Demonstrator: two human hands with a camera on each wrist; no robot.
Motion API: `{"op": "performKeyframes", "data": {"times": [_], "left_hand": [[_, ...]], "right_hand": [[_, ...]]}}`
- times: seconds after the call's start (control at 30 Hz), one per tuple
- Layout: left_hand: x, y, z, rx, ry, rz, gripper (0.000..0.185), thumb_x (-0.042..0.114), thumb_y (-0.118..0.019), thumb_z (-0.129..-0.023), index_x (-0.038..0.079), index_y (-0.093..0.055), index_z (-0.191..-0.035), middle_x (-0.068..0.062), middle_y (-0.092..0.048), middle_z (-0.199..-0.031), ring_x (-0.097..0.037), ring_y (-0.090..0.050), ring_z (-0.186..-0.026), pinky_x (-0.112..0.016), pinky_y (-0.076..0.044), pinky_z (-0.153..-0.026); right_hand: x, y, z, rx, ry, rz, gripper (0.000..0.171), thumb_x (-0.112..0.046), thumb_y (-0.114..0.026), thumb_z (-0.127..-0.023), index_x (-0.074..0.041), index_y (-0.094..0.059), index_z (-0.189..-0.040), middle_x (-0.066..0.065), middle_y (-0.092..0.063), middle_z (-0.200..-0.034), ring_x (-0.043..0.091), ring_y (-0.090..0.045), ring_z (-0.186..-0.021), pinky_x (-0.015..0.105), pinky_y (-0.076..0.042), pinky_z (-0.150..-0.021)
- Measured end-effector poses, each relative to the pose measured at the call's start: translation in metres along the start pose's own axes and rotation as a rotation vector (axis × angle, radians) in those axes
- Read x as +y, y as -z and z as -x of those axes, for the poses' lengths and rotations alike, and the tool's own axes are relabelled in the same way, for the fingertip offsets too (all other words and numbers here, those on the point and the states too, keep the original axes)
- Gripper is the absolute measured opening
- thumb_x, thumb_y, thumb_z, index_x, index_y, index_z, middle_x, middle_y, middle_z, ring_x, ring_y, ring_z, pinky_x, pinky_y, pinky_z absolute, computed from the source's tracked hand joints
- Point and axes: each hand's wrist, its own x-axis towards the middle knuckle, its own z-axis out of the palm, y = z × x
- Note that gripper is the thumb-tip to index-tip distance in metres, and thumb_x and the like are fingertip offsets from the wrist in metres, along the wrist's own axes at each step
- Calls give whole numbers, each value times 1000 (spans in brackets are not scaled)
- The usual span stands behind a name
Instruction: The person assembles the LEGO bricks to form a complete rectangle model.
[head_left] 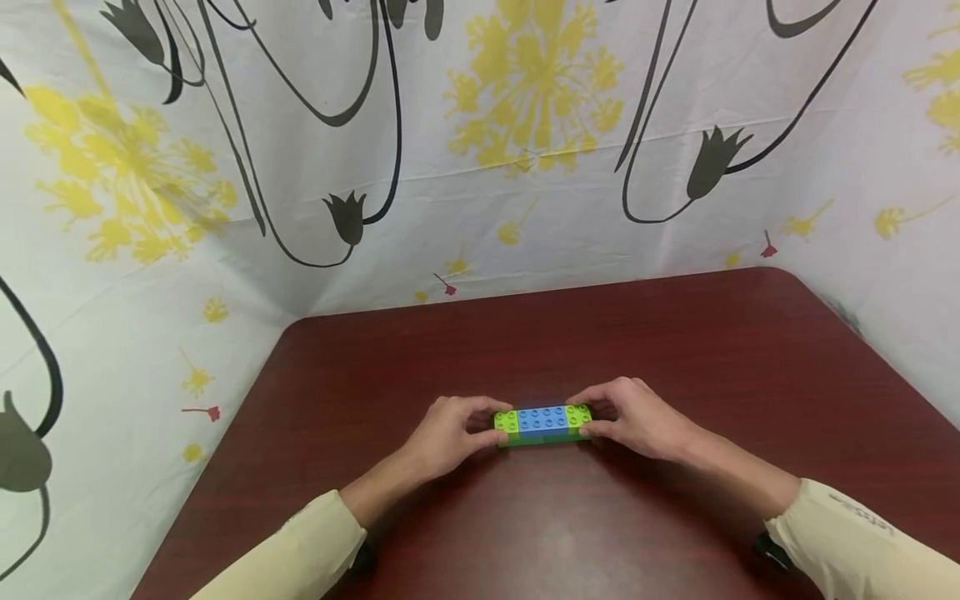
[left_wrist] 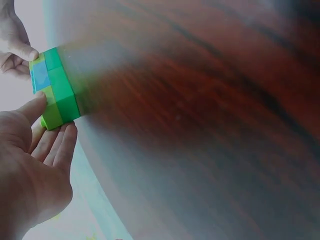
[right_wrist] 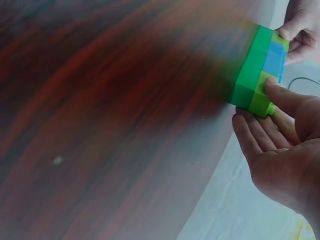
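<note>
A short brick stack (head_left: 542, 423) lies on the dark red table (head_left: 675, 350), with lime, blue and lime bricks on top of a dark green layer. My left hand (head_left: 489, 427) pinches its left end between thumb and fingers. My right hand (head_left: 590, 419) pinches the right end the same way. In the left wrist view the thumb of my left hand (left_wrist: 44, 117) lies against the lime end of the stack (left_wrist: 57, 92), fingers behind it. The right wrist view mirrors this: my right hand (right_wrist: 260, 102) holds the near end of the stack (right_wrist: 255, 70), and the other hand (right_wrist: 300, 25) holds the far end.
A white sheet with yellow flowers and black tulip lines (head_left: 525, 167) hangs close behind the table and along its left and right sides. Bare tabletop (head_left: 540, 533) lies between my cream sleeves and the stack.
</note>
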Motion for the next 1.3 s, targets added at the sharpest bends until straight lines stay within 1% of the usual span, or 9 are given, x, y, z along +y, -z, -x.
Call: {"op": "performKeyframes", "data": {"times": [0.17,0.47,0.7,0.83,1.0,1.3], "left_hand": [[-1,-2,2,11,10,-32,41,25,-84,-95,20,-75,-134,4,-75,-125,-5,-71,-103,-28,-59,-91],[3,-4,1,17,-30,-76,38,25,-83,-96,17,-75,-132,3,-76,-121,-2,-71,-100,-24,-59,-87],[5,-1,-1,-2,-44,-122,37,26,-82,-96,17,-76,-131,3,-77,-122,-2,-71,-104,-21,-58,-86],[6,0,-2,-13,-43,-131,39,27,-82,-95,17,-75,-133,3,-76,-124,-2,-70,-105,-21,-57,-86],[7,-1,-2,-8,-34,-119,40,26,-83,-95,16,-75,-132,3,-76,-124,-2,-70,-104,-20,-57,-87],[5,3,-2,-9,-35,-129,41,26,-84,-94,16,-75,-133,3,-76,-124,-2,-71,-103,-20,-58,-87]], "right_hand": [[3,-3,-1,-1,9,-9,36,-11,-85,-92,-4,-77,-126,6,-76,-117,11,-70,-92,27,-59,-80],[4,-1,-1,0,12,-13,37,-12,-87,-90,-4,-78,-125,6,-77,-115,10,-70,-89,27,-60,-78],[4,-2,1,1,21,-18,36,-12,-87,-90,-5,-78,-124,7,-77,-115,12,-72,-93,28,-60,-80],[5,-2,3,7,25,-13,35,-11,-87,-90,-5,-78,-123,9,-77,-116,14,-73,-97,31,-62,-81],[5,-1,2,-2,27,-26,35,-11,-87,-90,-4,-78,-123,10,-77,-116,16,-74,-98,33,-63,-82],[2,-3,-2,-12,9,-26,36,-11,-87,-90,-4,-78,-124,10,-76,-117,17,-74,-100,33,-63,-82]]}}
